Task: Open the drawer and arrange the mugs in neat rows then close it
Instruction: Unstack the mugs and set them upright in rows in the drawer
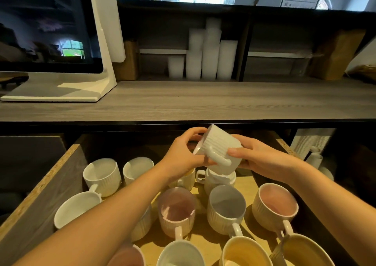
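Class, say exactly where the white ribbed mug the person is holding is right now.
The white ribbed mug is tilted in mid-air between the left hand and right hand, above the open drawer, just over another white mug.

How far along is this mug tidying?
The drawer is already open, and many mugs sit upright in rough rows. Both hands, left hand and right hand, hold a tilted white mug above another. Placing it, straightening the rest and closing remain.

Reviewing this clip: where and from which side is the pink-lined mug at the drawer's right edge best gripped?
Probably by the handle of the pink-lined mug: it stands upright, and the handle points toward the person with a gap around it. Come from the near side, above the drawer wall.
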Tool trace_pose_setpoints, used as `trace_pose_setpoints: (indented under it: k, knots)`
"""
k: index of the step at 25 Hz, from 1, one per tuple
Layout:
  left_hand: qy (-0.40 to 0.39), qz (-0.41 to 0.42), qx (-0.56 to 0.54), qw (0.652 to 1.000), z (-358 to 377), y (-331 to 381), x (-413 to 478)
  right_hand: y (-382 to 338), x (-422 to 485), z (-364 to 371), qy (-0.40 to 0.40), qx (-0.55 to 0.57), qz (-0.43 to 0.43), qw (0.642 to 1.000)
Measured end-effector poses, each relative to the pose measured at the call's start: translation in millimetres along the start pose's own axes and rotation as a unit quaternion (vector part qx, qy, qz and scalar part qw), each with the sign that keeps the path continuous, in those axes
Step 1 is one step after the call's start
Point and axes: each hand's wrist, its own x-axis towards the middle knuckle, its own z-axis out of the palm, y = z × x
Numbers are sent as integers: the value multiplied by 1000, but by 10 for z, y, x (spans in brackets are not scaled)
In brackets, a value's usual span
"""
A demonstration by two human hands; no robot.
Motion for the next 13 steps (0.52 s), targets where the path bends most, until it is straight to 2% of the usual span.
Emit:
trace_pose_setpoints:
  k: [3,8,13]
  knots:
    - [-12,15,40,999,50,37,12,6,-9,29,-35,-56,-6,998]
    - [-11,10,56,998,41,53,2,-15,-25,22,-19,-76,-39,996]
    - [-7,-2,-37,999,60,44,-18,34,-6,-8,14,8,-49,999]
